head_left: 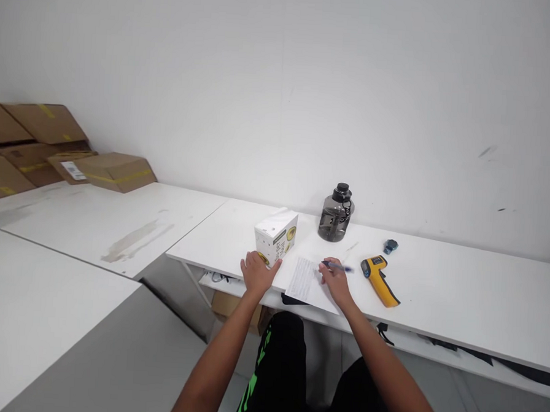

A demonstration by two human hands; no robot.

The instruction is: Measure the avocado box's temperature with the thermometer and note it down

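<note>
A small white printed box (276, 234) with yellow-and-green pictures stands on the white table. At its lower front corner is my left hand (257, 274), with the thumb on the right face and the fingers on the left one. Just right of the box lies a sheet of paper with writing (304, 280), near the table's front edge. My right hand (334, 283) rests over the sheet's right part. Its fingers are closed round a blue pen (343, 268), whose shaft points to the right.
Behind stands a dark, see-through water bottle (334, 218) against the wall. To the right lie a yellow infrared thermometer (381, 285) and a small dark-blue object (390, 246). Cardboard boxes (115, 172) are piled on the left table. Under the tabletop runs a shelf (270, 299) with items.
</note>
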